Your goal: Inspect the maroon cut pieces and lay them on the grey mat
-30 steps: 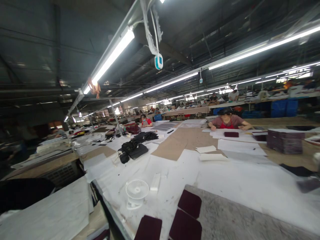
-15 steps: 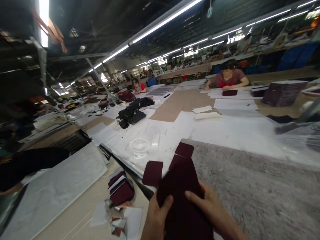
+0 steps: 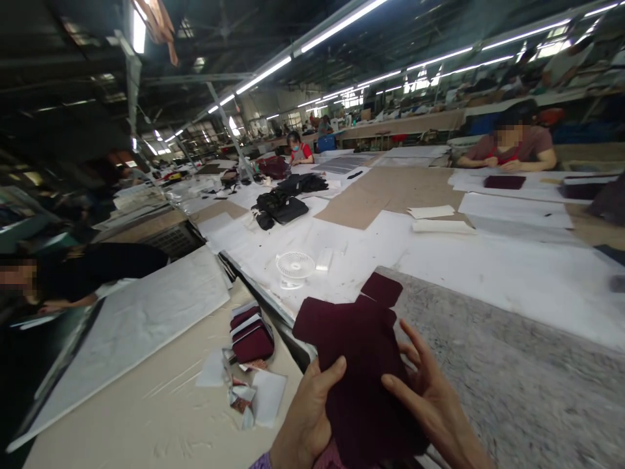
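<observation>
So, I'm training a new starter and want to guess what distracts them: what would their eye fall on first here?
Probably the dark maroon piece, low and just right of centre, with the left hand gripping it and the right hand at its right side. Next, perhaps the white fan beyond it on the white-covered table. Overhead, bright tube lights run off beneath the dark roof.
</observation>
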The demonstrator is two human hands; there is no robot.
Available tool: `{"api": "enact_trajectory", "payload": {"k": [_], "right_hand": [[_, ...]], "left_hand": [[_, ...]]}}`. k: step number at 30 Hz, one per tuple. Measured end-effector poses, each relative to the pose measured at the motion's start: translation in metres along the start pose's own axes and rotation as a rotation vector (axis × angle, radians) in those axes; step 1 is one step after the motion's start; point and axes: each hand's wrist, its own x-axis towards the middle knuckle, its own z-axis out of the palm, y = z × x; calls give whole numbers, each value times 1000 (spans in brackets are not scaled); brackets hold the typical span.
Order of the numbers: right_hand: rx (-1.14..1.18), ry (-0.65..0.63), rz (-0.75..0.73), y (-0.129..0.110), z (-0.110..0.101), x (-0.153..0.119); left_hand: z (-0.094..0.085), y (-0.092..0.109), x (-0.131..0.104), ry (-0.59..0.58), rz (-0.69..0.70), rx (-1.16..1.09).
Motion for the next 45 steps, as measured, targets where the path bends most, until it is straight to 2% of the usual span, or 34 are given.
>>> {"api": "enact_trajectory", "payload": {"k": [3, 7, 13, 19, 23, 26, 30, 34, 38, 45], "right_hand": [[-16, -27, 36, -5, 0, -3], [-49, -23, -5, -16, -1, -5], [-110, -34, 36, -24, -7, -14], [-106, 100, 166, -36, 6, -26], [-97, 183, 179, -42, 14, -27], [-71, 180, 173, -42, 15, -27], [-75, 165, 157, -38, 12, -24], [-98, 98, 108, -33, 11, -21], [-139, 196, 45, -36, 15, -20], [-124, 173, -4, -34, 10, -14]], "left_hand": [[1, 8, -5, -71, 6, 13], [5, 16, -14, -148, -5, 39], [12, 20, -21, -202, -16, 52], [18, 17, -18, -250, -23, 42], [18, 16, -15, -285, -22, 44], [17, 16, -14, -309, -24, 42], [16, 16, -13, -303, -27, 37], [15, 16, -10, -259, -36, 33], [12, 18, -10, -156, -50, 50], [8, 25, -12, -236, -88, 91]]}}
